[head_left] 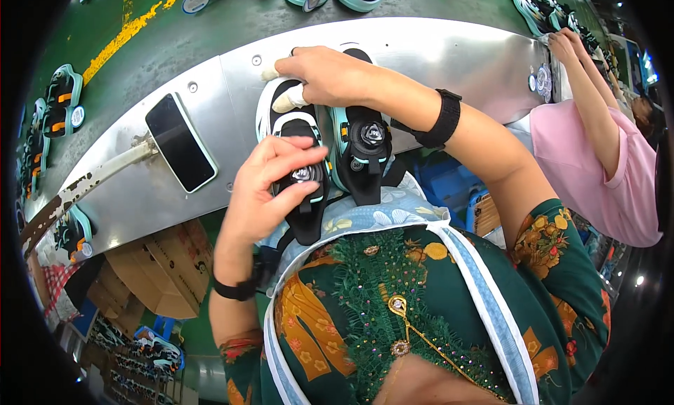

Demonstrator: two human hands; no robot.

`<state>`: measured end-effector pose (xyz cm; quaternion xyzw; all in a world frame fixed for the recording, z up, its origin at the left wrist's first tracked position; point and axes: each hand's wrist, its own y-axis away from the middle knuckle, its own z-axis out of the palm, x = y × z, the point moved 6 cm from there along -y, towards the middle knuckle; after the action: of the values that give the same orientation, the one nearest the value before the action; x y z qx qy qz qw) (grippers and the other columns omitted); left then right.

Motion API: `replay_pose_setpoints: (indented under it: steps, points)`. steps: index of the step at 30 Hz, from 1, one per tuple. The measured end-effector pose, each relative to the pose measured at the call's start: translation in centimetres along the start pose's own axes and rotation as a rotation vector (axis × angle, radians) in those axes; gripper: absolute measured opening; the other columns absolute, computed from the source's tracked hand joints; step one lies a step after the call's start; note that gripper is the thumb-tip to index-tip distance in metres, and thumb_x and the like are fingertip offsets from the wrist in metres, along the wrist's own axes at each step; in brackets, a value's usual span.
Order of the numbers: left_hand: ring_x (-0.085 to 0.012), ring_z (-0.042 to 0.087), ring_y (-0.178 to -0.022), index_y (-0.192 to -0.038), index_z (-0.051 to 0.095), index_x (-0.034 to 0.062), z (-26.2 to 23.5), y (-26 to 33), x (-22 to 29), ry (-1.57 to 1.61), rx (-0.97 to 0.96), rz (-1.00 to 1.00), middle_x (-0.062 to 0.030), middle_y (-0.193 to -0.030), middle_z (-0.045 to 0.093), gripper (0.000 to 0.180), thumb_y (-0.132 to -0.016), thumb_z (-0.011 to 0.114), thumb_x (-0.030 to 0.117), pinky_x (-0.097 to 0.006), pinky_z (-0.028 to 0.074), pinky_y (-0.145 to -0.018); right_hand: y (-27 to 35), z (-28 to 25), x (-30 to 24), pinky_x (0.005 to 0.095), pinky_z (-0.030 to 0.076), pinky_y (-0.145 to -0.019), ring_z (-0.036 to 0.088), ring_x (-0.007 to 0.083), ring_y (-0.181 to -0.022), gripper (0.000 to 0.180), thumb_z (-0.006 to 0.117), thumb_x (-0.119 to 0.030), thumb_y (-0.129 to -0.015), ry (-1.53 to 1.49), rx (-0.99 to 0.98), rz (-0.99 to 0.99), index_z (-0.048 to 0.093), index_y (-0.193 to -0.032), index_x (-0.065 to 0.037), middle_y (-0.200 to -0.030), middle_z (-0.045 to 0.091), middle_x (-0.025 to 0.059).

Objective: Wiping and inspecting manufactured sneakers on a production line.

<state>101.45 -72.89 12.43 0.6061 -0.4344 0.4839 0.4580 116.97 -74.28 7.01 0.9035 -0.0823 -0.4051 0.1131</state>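
Two black shoes with white and mint soles lie side by side on the metal bench, toes pointing away from me. My left hand (263,191) reaches over the left shoe (300,126), its thumb and fingers curved around the round lacing dial (307,174). Across from the right comes my right hand (319,75), gripping that same shoe near the toe, with pale covers on its thumb and a fingertip. Its forearm passes above the right shoe (364,135), whose own dial faces up. Black bands circle both my arms.
A phone (181,142) lies on the metal bench (232,75) beside a chipped metal bar (91,182). More shoes (64,100) stand on the green surface beyond. A co-worker in pink (576,142) reaches toward shoes at the right. Cardboard boxes (165,271) sit below left.
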Motion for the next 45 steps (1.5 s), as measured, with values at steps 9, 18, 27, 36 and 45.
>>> replay_pose_setpoints:
  steps: [9, 18, 27, 36, 45]
  points:
    - [-0.0331, 0.049, -0.122, -0.097, 0.066, 0.0033, -1.2, 1.1, 0.3, -0.344, 0.27, -0.1, -0.0101, -0.114, 0.062, 0.034, -0.065, 0.077, 0.008, -0.043, 0.038, -0.101, 0.1, 0.6, 0.8, 0.0424, 0.045, -0.079, 0.058, 0.0379, -0.092, 0.047, 0.068, -0.035, -0.083, 0.004, 0.028, 0.023, 0.06, -0.12, -0.008, -0.096, 0.058, 0.0206]
    - [-0.0304, 0.053, -0.117, -0.098, 0.066, 0.0009, -2.1, 0.6, 1.1, -0.365, 0.127, 0.044, -0.0093, -0.105, 0.065, 0.026, -0.073, 0.072, 0.007, -0.038, 0.041, -0.096, 0.8, -1.4, 0.6, 0.0396, 0.047, -0.079, 0.059, 0.0327, -0.09, 0.039, 0.066, -0.032, -0.085, 0.07, 0.101, 0.016, 0.063, -0.115, -0.008, -0.093, 0.059, 0.0159]
    - [-0.0385, 0.058, -0.089, -0.143, 0.035, 0.0057, 2.7, 5.2, 1.9, -0.458, 0.225, -0.175, -0.0247, -0.099, 0.06, 0.073, -0.079, 0.069, 0.013, -0.042, 0.047, -0.078, 12.9, -2.9, 2.0, 0.0356, 0.048, -0.088, 0.062, 0.0267, -0.103, 0.058, 0.066, -0.022, -0.087, -0.261, 0.117, 0.192, 0.042, -0.139, -0.011, -0.12, 0.06, 0.0175]
    - [-0.0399, 0.061, -0.065, -0.138, 0.045, 0.0208, 0.7, -0.9, 0.2, -0.82, 0.321, -0.251, -0.0196, -0.064, 0.059, 0.071, -0.072, 0.06, 0.001, -0.048, 0.048, -0.063, 2.7, -11.6, 0.3, 0.0449, 0.046, -0.068, 0.061, 0.0354, -0.08, 0.044, 0.069, -0.029, -0.079, 0.512, 0.536, 0.07, 0.055, -0.118, -0.015, -0.084, 0.06, 0.019]
    - [-0.0424, 0.062, -0.087, -0.136, 0.046, 0.0251, -24.2, -10.6, 1.6, -0.966, 1.114, -0.179, -0.0227, -0.092, 0.066, 0.054, -0.085, 0.056, 0.013, -0.046, 0.047, -0.074, -1.8, -15.4, 13.3, 0.0428, 0.047, -0.07, 0.062, 0.0301, -0.082, 0.027, 0.059, -0.012, -0.078, 0.797, 0.466, 0.172, 0.058, -0.104, -0.019, -0.087, 0.059, 0.0125]
